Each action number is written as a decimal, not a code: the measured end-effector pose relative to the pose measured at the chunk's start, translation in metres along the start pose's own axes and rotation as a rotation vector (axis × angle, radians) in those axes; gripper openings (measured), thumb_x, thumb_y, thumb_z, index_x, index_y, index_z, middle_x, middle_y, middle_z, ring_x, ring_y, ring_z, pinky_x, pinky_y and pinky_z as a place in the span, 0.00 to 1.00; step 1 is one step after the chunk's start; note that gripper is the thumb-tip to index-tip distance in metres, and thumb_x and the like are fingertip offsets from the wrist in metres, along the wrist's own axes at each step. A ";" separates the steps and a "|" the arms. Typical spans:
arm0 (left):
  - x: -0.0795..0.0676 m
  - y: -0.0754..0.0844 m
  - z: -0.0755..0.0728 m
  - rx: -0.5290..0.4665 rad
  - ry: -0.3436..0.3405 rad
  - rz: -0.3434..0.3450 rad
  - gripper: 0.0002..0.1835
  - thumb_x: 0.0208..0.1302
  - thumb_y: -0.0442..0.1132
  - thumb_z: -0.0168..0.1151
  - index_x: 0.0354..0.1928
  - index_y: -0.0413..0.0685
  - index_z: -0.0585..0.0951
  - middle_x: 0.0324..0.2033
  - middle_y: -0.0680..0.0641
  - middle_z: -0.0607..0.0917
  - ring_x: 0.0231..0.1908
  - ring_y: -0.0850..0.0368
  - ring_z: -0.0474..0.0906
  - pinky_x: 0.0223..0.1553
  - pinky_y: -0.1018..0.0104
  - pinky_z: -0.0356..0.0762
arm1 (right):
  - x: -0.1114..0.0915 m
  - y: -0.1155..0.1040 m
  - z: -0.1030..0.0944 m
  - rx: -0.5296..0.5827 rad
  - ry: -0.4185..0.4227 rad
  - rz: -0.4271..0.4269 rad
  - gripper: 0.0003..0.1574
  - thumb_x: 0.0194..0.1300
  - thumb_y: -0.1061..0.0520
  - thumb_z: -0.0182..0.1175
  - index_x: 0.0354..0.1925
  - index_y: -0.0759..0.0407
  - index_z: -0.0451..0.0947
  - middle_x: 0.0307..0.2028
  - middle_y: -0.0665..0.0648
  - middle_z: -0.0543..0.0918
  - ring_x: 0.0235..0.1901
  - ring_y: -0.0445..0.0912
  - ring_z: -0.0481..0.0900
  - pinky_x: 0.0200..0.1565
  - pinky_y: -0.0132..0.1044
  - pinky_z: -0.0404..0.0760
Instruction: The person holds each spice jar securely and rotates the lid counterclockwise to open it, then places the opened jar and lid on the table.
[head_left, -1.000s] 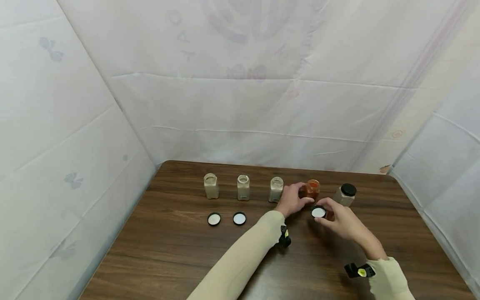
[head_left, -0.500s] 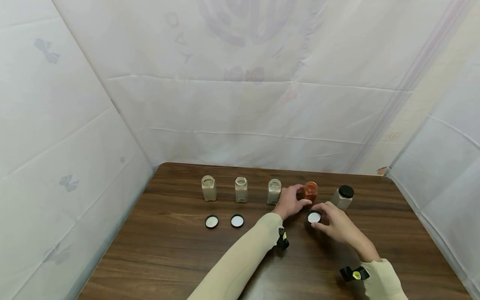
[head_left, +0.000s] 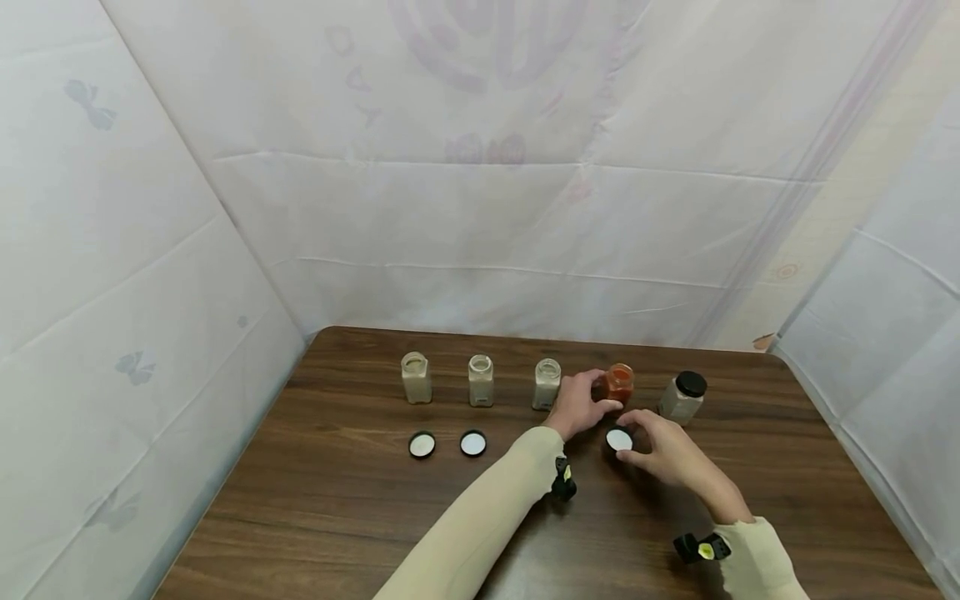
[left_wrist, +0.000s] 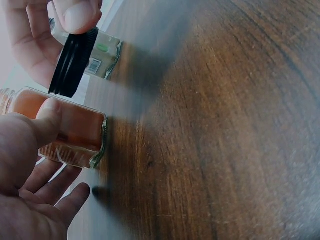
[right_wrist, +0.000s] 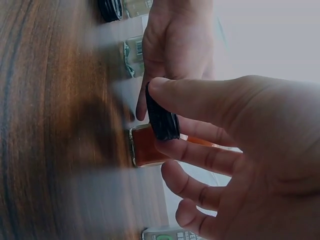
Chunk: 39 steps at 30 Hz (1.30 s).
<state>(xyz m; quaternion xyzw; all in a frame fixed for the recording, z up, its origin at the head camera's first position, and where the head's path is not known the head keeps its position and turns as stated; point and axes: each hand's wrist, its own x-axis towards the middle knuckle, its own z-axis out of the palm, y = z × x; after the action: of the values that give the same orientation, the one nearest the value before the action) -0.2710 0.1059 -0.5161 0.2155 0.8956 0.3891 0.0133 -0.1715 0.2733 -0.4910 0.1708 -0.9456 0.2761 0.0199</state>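
My left hand [head_left: 579, 407] grips an uncapped glass jar of orange-red powder [head_left: 619, 385], thumb on one side and fingers round the other; the jar stands on the table. In my right hand [head_left: 667, 450], thumb and fingers pinch a black screw lid [head_left: 618, 440], its white inner face turned up. The lid is held just in front of the red jar, above the wood. The left wrist view shows the lid's ribbed edge [left_wrist: 75, 62] close beside the jar [left_wrist: 80, 125], apart from its mouth.
Three uncapped jars of pale powder [head_left: 416, 379] stand in a row to the left. Two black lids [head_left: 422, 445] lie white side up before them. A jar with its black lid on [head_left: 682, 398] stands right. White sheeting [head_left: 480, 217] surrounds the wooden table [head_left: 337, 500].
My right hand has moved left and slightly toward me with the lid, away from the capped jar. My left hand keeps its grip on the red jar.
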 end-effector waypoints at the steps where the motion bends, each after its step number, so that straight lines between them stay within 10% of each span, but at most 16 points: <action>1: 0.000 0.000 0.000 0.000 -0.002 0.000 0.27 0.65 0.51 0.73 0.64 0.51 0.81 0.53 0.52 0.88 0.55 0.58 0.82 0.56 0.65 0.79 | 0.000 0.000 0.000 0.000 0.000 0.003 0.25 0.62 0.56 0.75 0.54 0.63 0.80 0.50 0.58 0.83 0.42 0.46 0.80 0.41 0.43 0.80; 39: -0.001 -0.002 0.000 -0.003 -0.009 0.026 0.28 0.66 0.51 0.72 0.65 0.50 0.80 0.53 0.51 0.88 0.54 0.56 0.83 0.55 0.64 0.80 | 0.012 -0.006 0.023 -0.103 -0.100 0.133 0.24 0.56 0.53 0.79 0.49 0.57 0.82 0.43 0.53 0.84 0.44 0.51 0.83 0.46 0.54 0.81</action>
<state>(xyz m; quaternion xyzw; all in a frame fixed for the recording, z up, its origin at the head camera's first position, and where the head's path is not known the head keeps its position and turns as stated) -0.2711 0.1046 -0.5173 0.2287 0.8920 0.3898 0.0127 -0.1790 0.2527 -0.5055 0.1198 -0.9676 0.2191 -0.0369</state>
